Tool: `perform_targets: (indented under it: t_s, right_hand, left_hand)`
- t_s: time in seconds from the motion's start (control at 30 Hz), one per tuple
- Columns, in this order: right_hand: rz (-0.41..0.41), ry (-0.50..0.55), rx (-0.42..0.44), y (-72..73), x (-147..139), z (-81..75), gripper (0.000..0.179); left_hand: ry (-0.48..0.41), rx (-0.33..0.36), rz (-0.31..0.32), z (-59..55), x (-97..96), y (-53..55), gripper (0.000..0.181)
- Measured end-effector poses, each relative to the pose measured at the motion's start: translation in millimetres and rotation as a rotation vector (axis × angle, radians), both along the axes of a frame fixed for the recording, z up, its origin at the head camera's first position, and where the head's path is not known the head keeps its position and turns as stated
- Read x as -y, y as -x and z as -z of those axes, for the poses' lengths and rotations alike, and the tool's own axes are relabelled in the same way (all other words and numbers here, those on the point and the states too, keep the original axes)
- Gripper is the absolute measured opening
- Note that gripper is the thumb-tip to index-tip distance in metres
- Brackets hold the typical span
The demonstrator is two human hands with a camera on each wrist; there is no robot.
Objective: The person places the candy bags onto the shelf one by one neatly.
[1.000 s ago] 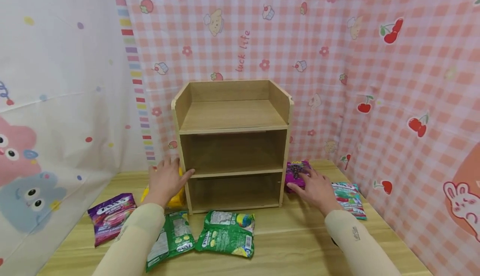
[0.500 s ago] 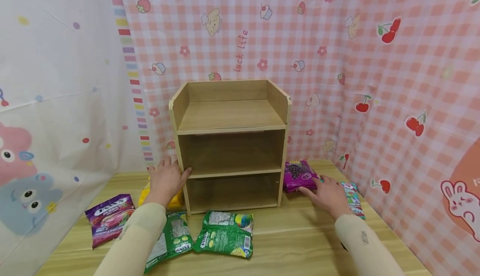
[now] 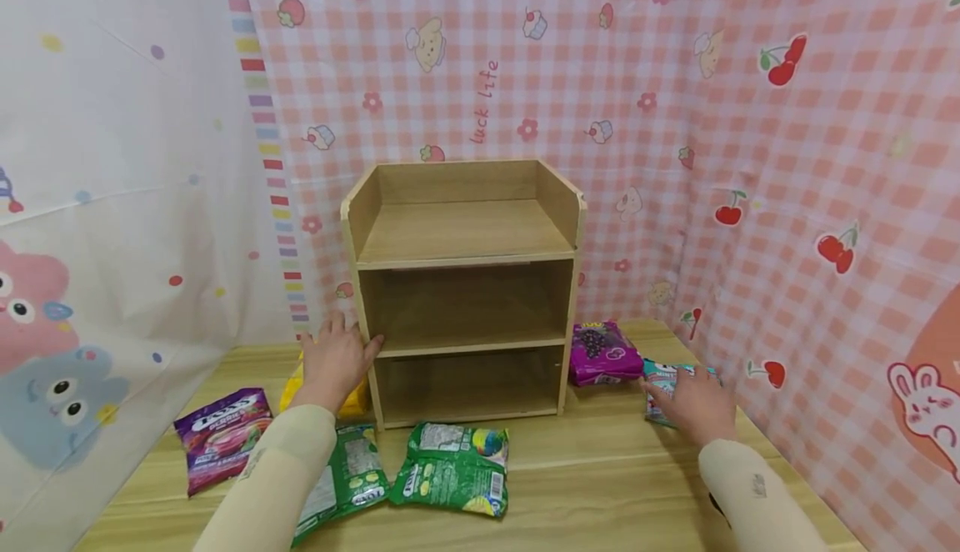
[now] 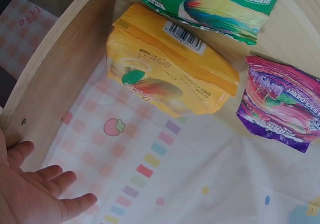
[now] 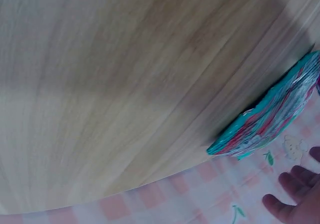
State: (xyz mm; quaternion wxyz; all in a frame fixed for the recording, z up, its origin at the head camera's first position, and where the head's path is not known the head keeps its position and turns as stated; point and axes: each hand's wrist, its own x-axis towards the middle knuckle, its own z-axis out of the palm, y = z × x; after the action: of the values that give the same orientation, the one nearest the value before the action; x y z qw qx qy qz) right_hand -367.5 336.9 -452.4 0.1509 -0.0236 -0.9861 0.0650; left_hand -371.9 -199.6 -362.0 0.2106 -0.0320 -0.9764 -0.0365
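My left hand (image 3: 335, 364) is at the left side of a small wooden shelf unit (image 3: 465, 231), its thumb at the front edge of the side panel. In the left wrist view, the fingers of that hand (image 4: 42, 186) extend beside the panel, holding nothing. A yellow snack bag (image 4: 167, 66) lies by the panel, partly hidden under the hand in the head view. My right hand (image 3: 697, 406) hovers over a teal snack bag (image 3: 660, 381), covering part of it. The right wrist view shows its fingers spread and apart from the teal bag (image 5: 270, 116).
A purple grape bag (image 3: 606, 354) lies between the shelf's right side and the teal bag. Two green bags (image 3: 453, 469) lie in front of the shelf, and a purple berry bag (image 3: 225, 435) at the left. Patterned curtains (image 3: 615, 52) surround the table (image 3: 585, 494).
My right hand has moved rightward, off the purple grape bag and over to the teal bag. The left hand has stayed at the shelf's side.
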Motion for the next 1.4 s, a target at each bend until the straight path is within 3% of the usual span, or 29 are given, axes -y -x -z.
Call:
perform_targets:
  t_s: [0.3,0.53,0.7,1.0,1.4]
  right_hand:
    - [0.168,0.133,0.171,2.0,-22.3,-3.3,0.092]
    - [0.265,0.287,0.232,2.5,-27.5,-3.5,0.088]
    - [0.336,0.336,0.275,2.1,-28.8,-0.5,0.089]
    - [0.347,0.343,0.297,5.4,-27.2,8.0,0.088]
    - [0.326,0.325,0.356,6.8,-20.8,3.8,0.073]
  left_hand:
    - [-0.005,0.001,0.006,2.0,-1.7,-2.7,0.060]
    - [0.000,0.018,0.004,2.8,-3.2,-3.5,0.060]
    - [0.014,0.016,0.006,4.7,-4.3,-2.8,0.057]
    - [0.026,-0.001,0.008,7.5,-3.9,-0.2,0.060]
    - [0.038,-0.017,-0.009,3.4,-1.3,-1.1,0.060]
